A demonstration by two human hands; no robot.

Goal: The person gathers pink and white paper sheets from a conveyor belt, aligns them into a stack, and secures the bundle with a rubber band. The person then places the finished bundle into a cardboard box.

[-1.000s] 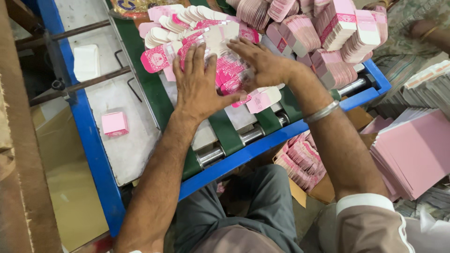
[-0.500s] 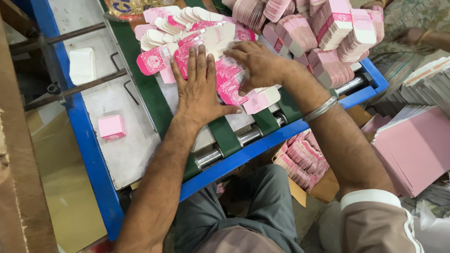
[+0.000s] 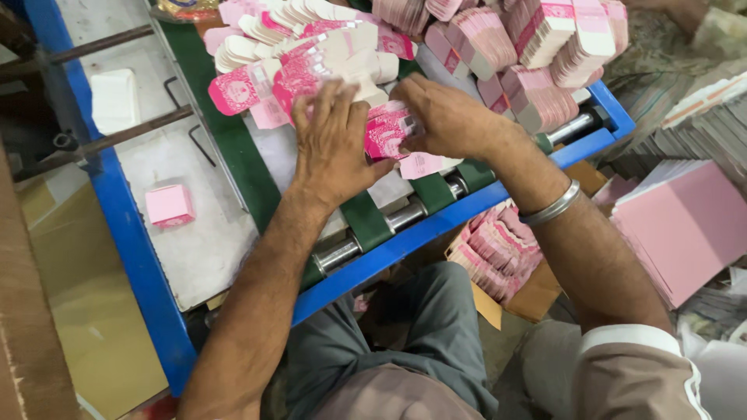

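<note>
I see a small batch of flat pink cartons (image 3: 387, 131) lying on the green belts (image 3: 366, 219) of the blue-framed conveyor table (image 3: 436, 229), near its front edge, caught between both hands. My left hand (image 3: 333, 136) lies flat on the shingled cartons with its fingers spread, pressing against the batch's left side. My right hand (image 3: 447, 117) is cupped around the batch from the right, fingers curled and closed on its edge; a metal bangle (image 3: 552, 204) sits on that wrist. Behind the hands, a fanned row of white-and-pink carton blanks (image 3: 288, 31) runs toward the table's far edge. Bundled stacks (image 3: 537, 54) crowd the far right corner. One small pink box (image 3: 170, 204) sits alone on the grey plate (image 3: 210, 249) by the left edge.
</note>
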